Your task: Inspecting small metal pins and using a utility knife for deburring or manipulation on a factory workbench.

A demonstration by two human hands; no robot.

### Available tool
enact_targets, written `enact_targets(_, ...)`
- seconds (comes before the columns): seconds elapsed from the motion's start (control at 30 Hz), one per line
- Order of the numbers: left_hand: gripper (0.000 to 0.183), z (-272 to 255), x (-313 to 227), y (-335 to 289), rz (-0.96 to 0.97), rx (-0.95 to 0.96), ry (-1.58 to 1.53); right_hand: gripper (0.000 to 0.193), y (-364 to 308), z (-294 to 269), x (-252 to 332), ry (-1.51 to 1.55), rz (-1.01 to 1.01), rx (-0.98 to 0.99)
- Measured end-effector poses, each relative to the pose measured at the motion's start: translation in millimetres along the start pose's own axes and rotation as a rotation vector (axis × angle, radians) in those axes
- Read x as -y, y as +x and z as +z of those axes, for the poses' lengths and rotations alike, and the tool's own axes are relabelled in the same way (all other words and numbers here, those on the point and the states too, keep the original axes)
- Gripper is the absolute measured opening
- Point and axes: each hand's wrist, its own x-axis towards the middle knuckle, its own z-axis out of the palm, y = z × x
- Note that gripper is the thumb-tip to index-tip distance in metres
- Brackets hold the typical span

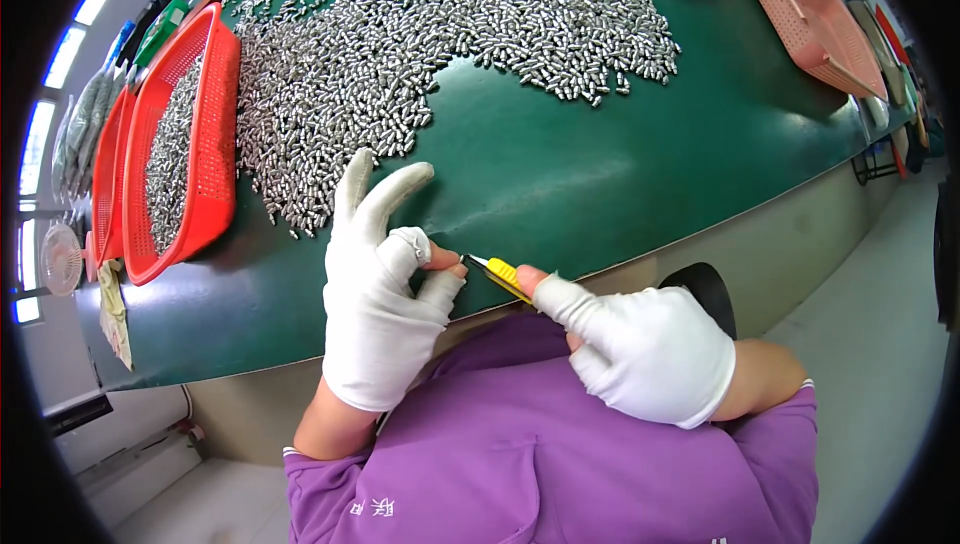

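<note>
My left hand (385, 294), in a white glove with the thumb and index fingertips bare, pinches something too small to make out. Its other fingers stretch up and away. In my right hand (645, 349), also gloved in white with a bare thumb tip, is a yellow and black utility knife (508, 277). The blade points left, its tip right beside the pinched fingertips of the left hand. Both hands are above the near edge of the green table (560, 184). Beyond them spreads a big heap of small, silvery cylindrical metal parts (400, 54).
At the left stands a red plastic basket (222, 144) with more metal parts in it, another red basket (108, 179) behind it. A pink basket (815, 29) sits at the far right. A cloth (115, 314) hangs at the table's left edge, near a small fan (62, 259).
</note>
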Motion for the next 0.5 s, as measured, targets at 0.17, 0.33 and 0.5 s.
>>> enact_targets(0.17,0.029,-1.5,0.8,-1.5,0.019,-0.006,0.01,0.063,-1.1,-1.3,4.0,-0.102,-0.006,-0.032)
enact_targets(0.33,0.022,-10.0,-2.9,4.7,0.112,0.004,0.139,0.06,-3.6,1.6,-29.4,0.094,-0.049,-0.358)
enact_targets(0.5,0.013,-31.7,9.6,24.4,-0.134,-0.154,-0.481,0.059,-3.8,-44.7,-104.6,-0.145,0.508,-0.88)
